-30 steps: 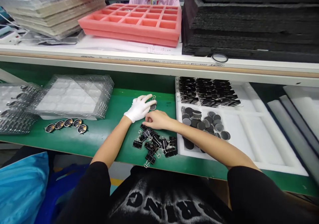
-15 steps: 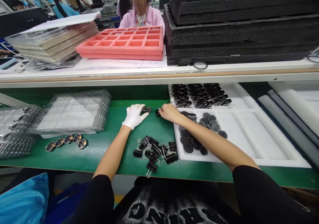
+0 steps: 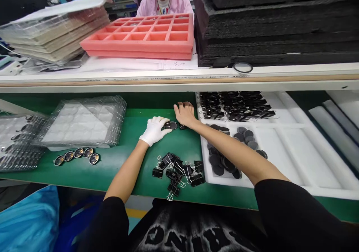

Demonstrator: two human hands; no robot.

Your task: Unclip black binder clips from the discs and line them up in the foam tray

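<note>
My left hand (image 3: 154, 130), in a white glove, closes its fingers on a black binder clip (image 3: 166, 125) with a dark round disc (image 3: 173, 125) at its right end. Bare, my right hand (image 3: 185, 113) is just beyond another black clip (image 3: 182, 126), fingers apart and pointing away; nothing shows in it. Several loose binder clips (image 3: 172, 169) lie in a heap on the green table (image 3: 120, 177) nearer to me. Below my right forearm, dark round discs (image 3: 217, 162) are piled in a white foam tray (image 3: 286, 154).
Rows of black clips (image 3: 235, 104) fill the tray's far compartment. Clear plastic trays (image 3: 84, 123) are stacked at left, with several round gold-rimmed pieces (image 3: 78, 153) in front. A white shelf edge (image 3: 126, 80) crosses above, carrying a pink compartment tray (image 3: 140, 50) and black foam blocks (image 3: 275, 35).
My right hand has let go of the black clip, moved away from me and spread its fingers. My left hand keeps the clip and disc. The camera view has shifted slightly.
</note>
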